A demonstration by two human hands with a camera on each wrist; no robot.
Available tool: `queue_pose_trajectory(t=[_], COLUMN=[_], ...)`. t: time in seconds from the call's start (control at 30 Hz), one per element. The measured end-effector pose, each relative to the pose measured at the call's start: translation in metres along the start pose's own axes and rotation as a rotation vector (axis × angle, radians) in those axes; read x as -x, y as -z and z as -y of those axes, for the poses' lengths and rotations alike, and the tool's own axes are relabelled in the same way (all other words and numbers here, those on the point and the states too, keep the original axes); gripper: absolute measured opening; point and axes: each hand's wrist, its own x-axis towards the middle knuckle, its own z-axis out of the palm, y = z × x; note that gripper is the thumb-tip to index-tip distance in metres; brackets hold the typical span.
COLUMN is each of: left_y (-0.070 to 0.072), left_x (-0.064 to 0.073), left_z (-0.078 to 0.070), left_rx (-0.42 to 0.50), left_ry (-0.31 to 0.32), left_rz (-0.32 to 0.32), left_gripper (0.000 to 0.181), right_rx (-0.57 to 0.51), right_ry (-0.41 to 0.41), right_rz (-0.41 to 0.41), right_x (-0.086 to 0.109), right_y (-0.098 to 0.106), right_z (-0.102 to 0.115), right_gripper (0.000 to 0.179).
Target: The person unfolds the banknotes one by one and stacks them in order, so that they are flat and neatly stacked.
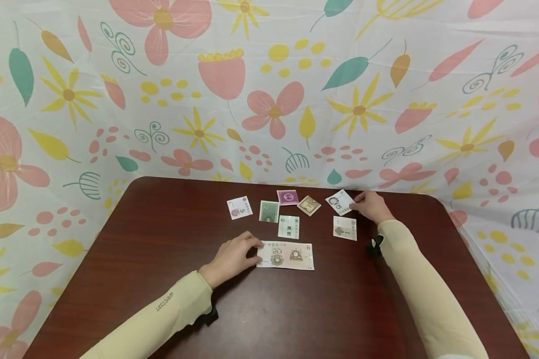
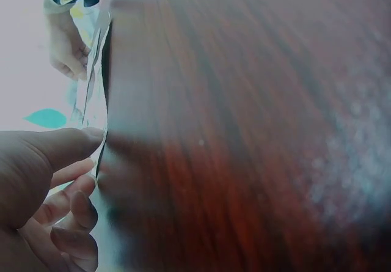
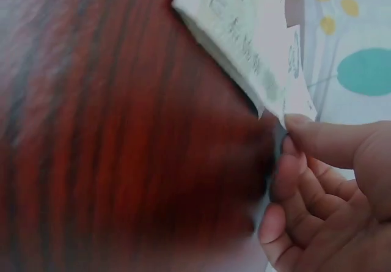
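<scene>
Long note: 20; lilac note: 5

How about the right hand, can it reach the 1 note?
Probably yes: the 1 note lies uncovered nearby, but the right hand pinches another note it might need to release first.

Seemingly indoors, kind of room unclear — a dark wood-grained surface with white flower-printed cloth behind it and along both sides

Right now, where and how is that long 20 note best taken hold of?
Probably pinch the 20 note by its short left edge, coming from the left, as the left hand does: it is long and thin, and the pale 2 note lies close beyond its far edge.
</scene>
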Motion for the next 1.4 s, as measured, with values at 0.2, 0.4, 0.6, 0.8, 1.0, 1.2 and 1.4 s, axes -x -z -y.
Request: queue_pose_trajectory(t=[0.2, 0.4, 0.6, 0.8, 1.0, 1.2, 1.4], left_y=[-0.001, -0.002, -0.001, -0.001, -0.002, -0.001, -0.002], left_x=[0.0, 0.001, 0.001, 0.002, 0.002, 0.003, 0.002], left_z=[-0.001, -0.002, -0.004, -0.005, -0.004, -0.004, -0.004], left_rx=[-0.003, -0.018, -0.029, -0.02, -0.035, -0.026, -0.042], left_ry=[0.006, 0.015, 0.021, 0.018, 0.015, 0.014, 0.004], left_rz=[0.002, 0.001, 0.002, 0.001, -0.007, -0.001, -0.007], left_gripper=[0.03, 0.03, 0.031, 0.03, 0.03, 0.031, 0.031], right_rx=[-0.105, -0.271, -0.415, -0.428, -0.415, -0.395, -0.366], right_ry=[0.024, -0.004, 0.004, 0.031, 0.047, 0.064, 0.094], right_rz=[-0.132, -0.253, -0.266, -0.232, -0.189, -0.149, -0.11], right_x=[0.008, 0.019, 0.034, 0.045, 0.056, 0.067, 0.075], right_y=[0.005, 0.01, 0.015, 0.018, 0.014, 0.007, 0.001], right_z=[-0.016, -0.022, -0.017, -0.005, 0.013, 0.031, 0.044], right_gripper=[0.036, 0.038, 0.041, 0.044, 0.041, 0.038, 0.035])
